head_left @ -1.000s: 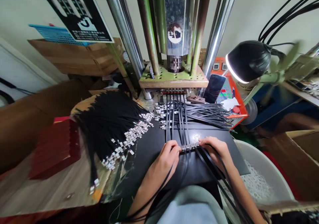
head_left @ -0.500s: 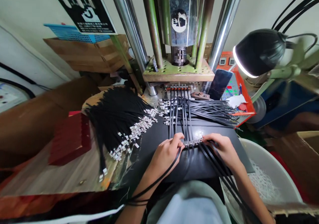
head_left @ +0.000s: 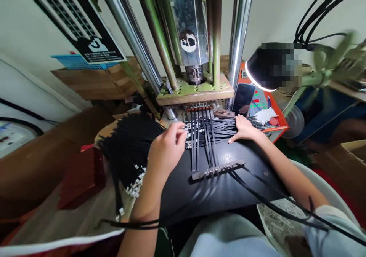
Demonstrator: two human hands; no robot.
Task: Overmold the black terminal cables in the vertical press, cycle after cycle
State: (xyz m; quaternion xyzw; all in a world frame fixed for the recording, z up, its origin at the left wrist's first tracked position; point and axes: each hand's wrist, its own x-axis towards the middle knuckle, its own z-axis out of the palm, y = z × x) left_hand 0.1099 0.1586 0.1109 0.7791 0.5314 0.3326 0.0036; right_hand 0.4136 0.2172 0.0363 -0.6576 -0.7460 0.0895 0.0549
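My left hand point(head_left: 169, 144) is curled beside the white connector ends point(head_left: 188, 144) of a pile of flat black cables point(head_left: 224, 129). Whether anything sits between its thumb and fingers I cannot make out. Across the other end of that pile lies my right hand point(head_left: 244, 130), thumb on the near side and fingers over the far side, gripping the cables. Nearer to me a slotted metal bar point(head_left: 197, 176) rests on the black work surface point(head_left: 183, 198). Several cables run from it to a fixture point(head_left: 200, 107) under the press; others trail over my forearms.
The press plate point(head_left: 197, 93) stands above the fixture. To the left is a heap of black cables point(head_left: 126, 142) and a dark red box point(head_left: 82, 177). A lit lamp point(head_left: 268, 66), an orange control box point(head_left: 278, 112), a phone point(head_left: 243, 97) and a white tub point(head_left: 340, 207) stand right.
Both hands have left the slotted bar and moved forward to the two ends of the cable pile. The bar now lies uncovered on the work surface. The view has shifted slightly.
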